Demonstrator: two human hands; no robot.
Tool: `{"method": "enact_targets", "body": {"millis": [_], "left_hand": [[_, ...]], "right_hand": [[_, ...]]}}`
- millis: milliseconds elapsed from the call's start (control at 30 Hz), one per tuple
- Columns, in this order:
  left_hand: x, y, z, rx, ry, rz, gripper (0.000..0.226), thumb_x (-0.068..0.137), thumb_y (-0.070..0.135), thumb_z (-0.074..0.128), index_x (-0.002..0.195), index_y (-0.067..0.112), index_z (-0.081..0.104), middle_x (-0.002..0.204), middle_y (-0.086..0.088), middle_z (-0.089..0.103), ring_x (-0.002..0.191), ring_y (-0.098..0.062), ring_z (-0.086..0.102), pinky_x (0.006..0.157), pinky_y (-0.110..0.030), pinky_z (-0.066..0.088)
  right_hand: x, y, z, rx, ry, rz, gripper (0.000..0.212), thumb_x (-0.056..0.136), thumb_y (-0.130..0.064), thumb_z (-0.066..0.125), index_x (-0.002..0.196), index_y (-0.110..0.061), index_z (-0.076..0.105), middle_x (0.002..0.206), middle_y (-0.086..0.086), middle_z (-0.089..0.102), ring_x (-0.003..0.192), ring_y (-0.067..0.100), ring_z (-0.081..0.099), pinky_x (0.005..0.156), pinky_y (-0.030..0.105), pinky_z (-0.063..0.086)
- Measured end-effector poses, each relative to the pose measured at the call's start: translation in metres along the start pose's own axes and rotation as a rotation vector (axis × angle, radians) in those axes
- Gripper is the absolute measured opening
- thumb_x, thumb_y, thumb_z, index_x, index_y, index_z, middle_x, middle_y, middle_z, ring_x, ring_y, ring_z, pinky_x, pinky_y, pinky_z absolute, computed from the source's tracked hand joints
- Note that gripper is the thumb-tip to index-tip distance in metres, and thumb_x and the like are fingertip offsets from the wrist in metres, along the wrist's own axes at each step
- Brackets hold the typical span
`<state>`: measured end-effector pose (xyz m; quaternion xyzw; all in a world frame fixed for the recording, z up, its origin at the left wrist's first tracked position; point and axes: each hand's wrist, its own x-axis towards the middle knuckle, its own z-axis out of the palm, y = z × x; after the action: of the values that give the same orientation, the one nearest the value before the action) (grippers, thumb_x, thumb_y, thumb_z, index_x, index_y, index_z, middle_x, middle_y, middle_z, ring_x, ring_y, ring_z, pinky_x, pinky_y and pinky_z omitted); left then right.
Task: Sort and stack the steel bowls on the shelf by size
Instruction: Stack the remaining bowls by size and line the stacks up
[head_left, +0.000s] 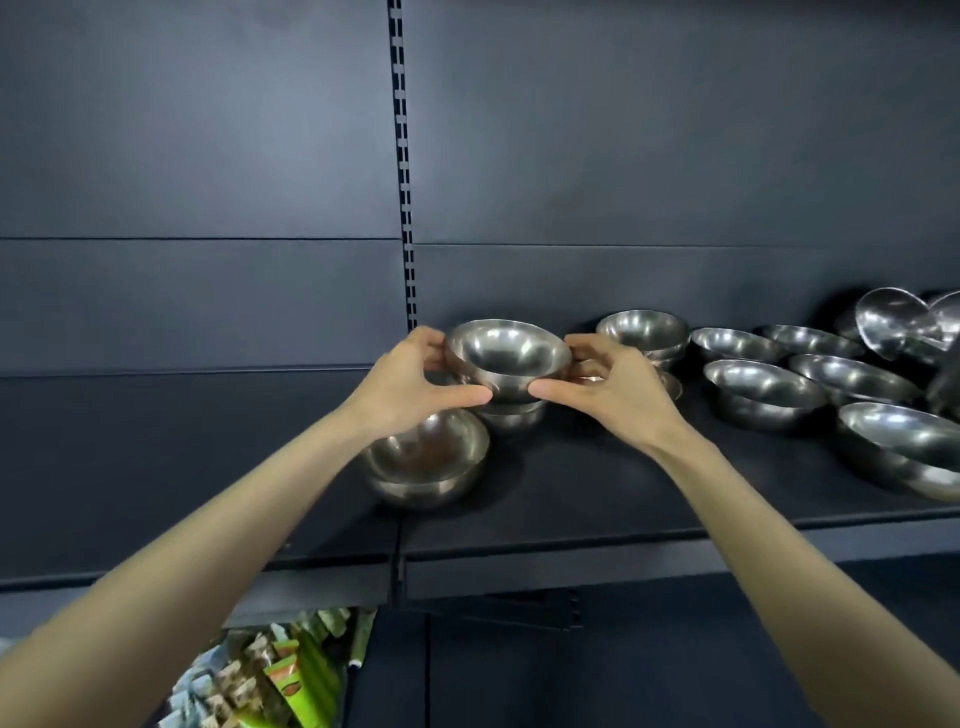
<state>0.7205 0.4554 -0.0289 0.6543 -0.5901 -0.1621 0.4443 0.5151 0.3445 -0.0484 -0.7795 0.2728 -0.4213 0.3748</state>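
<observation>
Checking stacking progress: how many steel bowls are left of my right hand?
3: held bowl in left hand and right hand, second bowl below it, front bowl near left wrist. Nested ones may be hidden.

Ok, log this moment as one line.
left grip: holds bowl | right grip: holds same bowl | bowl: upright, above lower bowl | other bowls: spread on shelf

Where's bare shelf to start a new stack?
Left of the front stack, the shelf is bare. Also the front strip between that stack and the wide bowl. The right end is crowded with loose bowls.
</observation>
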Motion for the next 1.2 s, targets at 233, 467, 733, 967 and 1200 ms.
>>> {"method": "enact_targets", "body": {"millis": [233,467,733,967,1200], "left_hand": [[0.028,-0.012,-0.006,-0.08,-0.181,-0.065,0.054,0.074,0.02,0.08,0.116,0.007,0.048,0.1,-0.001,0.072,0.09,-0.013,0.069,0.088,-0.031,0.053],[0.038,-0.027,-0.004,-0.049,-0.253,-0.146,0.056,0.072,0.024,0.082,0.115,0.011,0.048,0.109,-0.01,0.068,0.101,-0.024,0.066,0.093,-0.046,0.051],[0.043,-0.029,-0.003,-0.082,-0.289,-0.161,0.054,0.075,0.022,0.08,0.116,0.013,0.046,0.093,-0.002,0.074,0.078,-0.007,0.07,0.071,-0.022,0.054],[0.039,-0.022,-0.014,-0.168,-0.161,-0.069,0.06,0.072,0.029,0.081,0.121,0.018,0.049,0.099,-0.002,0.072,0.09,-0.011,0.07,0.088,-0.027,0.05],[-0.006,-0.014,-0.038,-0.257,0.077,0.077,0.068,0.059,0.047,0.074,0.121,0.032,0.049,0.099,0.009,0.064,0.089,0.007,0.064,0.067,-0.003,0.046]], "right_hand": [[0.011,0.009,0.007,-0.148,0.022,0.068,0.041,0.063,-0.04,0.088,0.092,-0.038,0.06,0.081,-0.025,0.071,0.08,-0.01,0.065,0.065,0.003,0.046],[0.013,0.02,0.01,-0.206,0.007,0.115,0.054,0.062,-0.039,0.089,0.107,-0.03,0.061,0.089,-0.025,0.065,0.083,-0.024,0.056,0.068,-0.004,0.038],[0.015,0.024,0.012,-0.21,-0.014,0.141,0.052,0.063,-0.037,0.088,0.103,-0.032,0.056,0.097,-0.026,0.058,0.104,-0.005,0.053,0.08,0.005,0.034],[0.018,-0.006,0.01,-0.139,0.069,0.086,0.042,0.062,-0.034,0.089,0.091,-0.038,0.059,0.091,-0.022,0.066,0.082,-0.016,0.061,0.069,0.0,0.042],[0.008,-0.047,0.032,0.034,0.087,0.016,0.057,0.055,-0.041,0.087,0.103,-0.036,0.057,0.094,-0.029,0.059,0.08,-0.009,0.067,0.064,0.003,0.045]]}}
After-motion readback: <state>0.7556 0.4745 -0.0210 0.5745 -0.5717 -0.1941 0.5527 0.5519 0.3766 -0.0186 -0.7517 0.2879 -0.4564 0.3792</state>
